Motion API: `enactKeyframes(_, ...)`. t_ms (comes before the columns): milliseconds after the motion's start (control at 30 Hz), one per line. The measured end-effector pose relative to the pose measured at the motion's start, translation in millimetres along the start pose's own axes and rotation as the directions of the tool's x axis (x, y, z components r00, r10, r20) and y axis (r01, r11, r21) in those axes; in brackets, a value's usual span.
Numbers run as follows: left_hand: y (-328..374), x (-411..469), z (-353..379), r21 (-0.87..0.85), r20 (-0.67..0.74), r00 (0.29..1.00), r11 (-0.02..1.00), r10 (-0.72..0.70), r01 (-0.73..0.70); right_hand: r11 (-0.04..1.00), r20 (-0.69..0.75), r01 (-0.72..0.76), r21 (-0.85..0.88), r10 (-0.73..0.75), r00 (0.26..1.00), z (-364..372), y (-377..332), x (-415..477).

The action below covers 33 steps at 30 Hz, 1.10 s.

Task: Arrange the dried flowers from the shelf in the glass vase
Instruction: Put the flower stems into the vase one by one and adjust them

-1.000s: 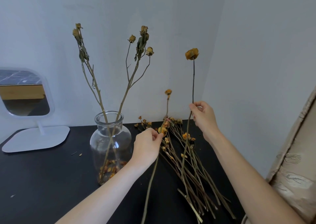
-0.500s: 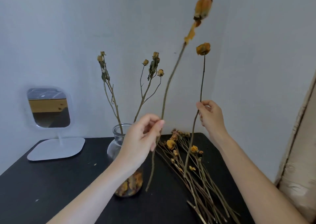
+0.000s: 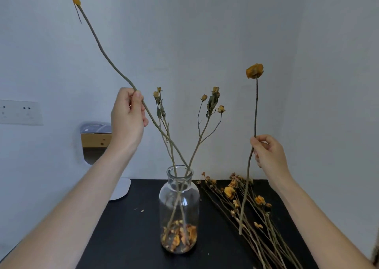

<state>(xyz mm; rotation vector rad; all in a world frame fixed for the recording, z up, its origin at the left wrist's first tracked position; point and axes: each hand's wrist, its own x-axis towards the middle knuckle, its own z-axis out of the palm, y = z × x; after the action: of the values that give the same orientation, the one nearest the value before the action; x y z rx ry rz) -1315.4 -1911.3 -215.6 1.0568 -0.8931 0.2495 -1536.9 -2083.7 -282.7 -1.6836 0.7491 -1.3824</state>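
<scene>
Black table [image 3: 131, 233] carries the glass vase [image 3: 179, 209], holding branched stems and loose petals; left hand [image 3: 127, 118] pinches a long stem [image 3: 114, 65] entering its neck; right hand [image 3: 268, 155] pinches a single flower [image 3: 254, 71] beside it.

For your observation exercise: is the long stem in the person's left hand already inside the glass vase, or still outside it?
Inside. The left hand pinches the long stem midway, and its lower end passes through the mouth of the glass vase.

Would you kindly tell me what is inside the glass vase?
The glass vase holds several dried stems and loose dried petals at the bottom; stem ends are buried among them.
</scene>
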Motion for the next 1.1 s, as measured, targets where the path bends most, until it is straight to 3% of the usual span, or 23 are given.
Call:
enactKeyframes(133,-0.3,7.9,0.5,0.074,-0.017,0.997,0.995,0.070,-0.069,1.000,-0.004,0.001,-0.020,-0.001,1.000,-3.1,2.3,-0.4)
enactKeyframes(233,-7.0,2.7,3.6,0.158,0.045,0.996,0.984,0.079,-0.085,1.000,-0.005,0.000,-0.025,0.000,1.000,-3.1,2.8,-0.7)
enactKeyframes(467,-38.3,-27.7,10.1,0.344,0.228,0.973,0.938,-0.039,-0.042,1.000,0.004,0.002,-0.026,-0.002,1.000,1.3,0.7,-3.9)
enactKeyframes(633,-61.8,-49.8,6.4,0.532,0.385,0.895,0.846,-0.224,-0.016,1.000,-0.007,0.027,0.011,-0.027,1.000,2.9,-6.9,-5.7)
enactKeyframes(733,-70.0,-60.5,1.3,0.550,0.422,0.860,0.835,-0.286,0.008,0.999,-0.006,0.035,0.031,-0.035,0.999,5.7,-10.4,-7.7)
enactKeyframes(867,-81.1,-74.7,-4.4,0.483,0.296,0.936,0.875,-0.192,0.027,0.997,-0.008,0.048,0.060,-0.047,0.999,8.5,-14.4,-9.2)
enactKeyframes(933,-86.0,-82.6,-7.0,0.397,0.209,0.955,0.910,-0.212,0.115,0.995,-0.015,0.057,0.083,-0.056,0.998,9.4,-18.6,-9.5)
enactKeyframes(1000,-90.7,-87.4,-9.5,0.299,0.240,0.891,0.902,-0.385,0.310,0.991,-0.021,0.068,0.114,-0.066,0.998,10.1,-25.0,-9.2)
enactKeyframes(1100,-97.7,-92.0,-12.9,0.331,0.510,0.648,0.825,-0.565,0.459,0.981,-0.030,0.087,0.172,-0.083,0.996,12.3,-37.0,-7.0)
